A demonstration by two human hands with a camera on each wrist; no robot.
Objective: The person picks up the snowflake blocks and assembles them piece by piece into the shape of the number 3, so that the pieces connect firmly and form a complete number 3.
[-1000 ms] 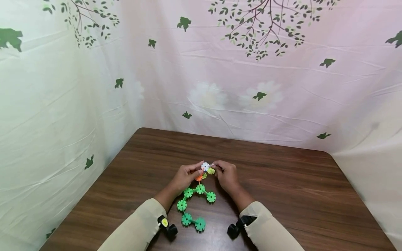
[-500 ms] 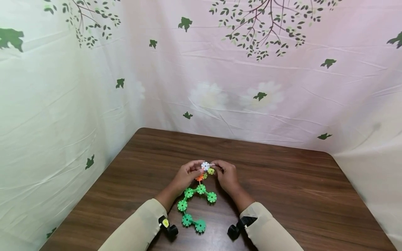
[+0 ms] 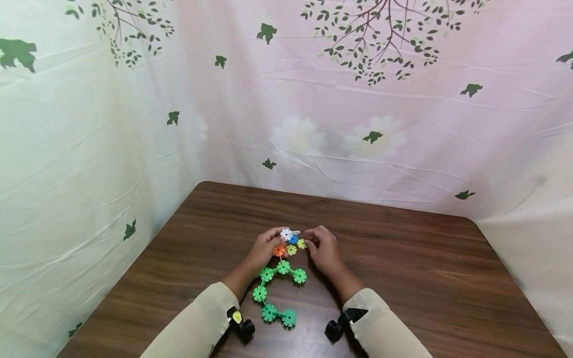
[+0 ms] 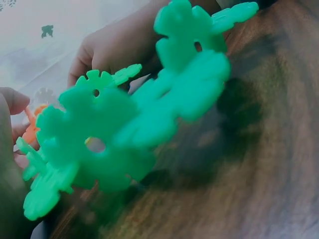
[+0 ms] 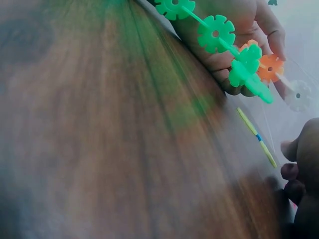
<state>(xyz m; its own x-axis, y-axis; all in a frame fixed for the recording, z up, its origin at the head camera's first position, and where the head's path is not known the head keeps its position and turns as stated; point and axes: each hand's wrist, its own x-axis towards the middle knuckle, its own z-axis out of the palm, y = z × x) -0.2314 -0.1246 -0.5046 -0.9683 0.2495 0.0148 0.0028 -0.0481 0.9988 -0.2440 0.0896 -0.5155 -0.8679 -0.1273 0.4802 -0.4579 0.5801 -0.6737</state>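
My left hand grips a chain of interlocking flower-shaped discs at its orange disc. A white disc stands at the chain's far end. From the orange one, several green discs run back toward me in a curve; they loom large in the left wrist view, where a green disc fills the middle. My right hand is beside the chain, thumb and fingers apart with nothing between them. Close to its fingertips lie a blue disc and yellow discs, seen edge-on in the right wrist view.
The brown wood-grain table reaches back to a leaf-printed cloth hung behind and at the sides. A bit of blue-purple shows just past my right hand. Black wrist cameras sit on both sleeves.
The right fingers have let go of the small white piece at the chain's end. My left hand has shifted the white and orange discs slightly left, and the blue disc has come into view.
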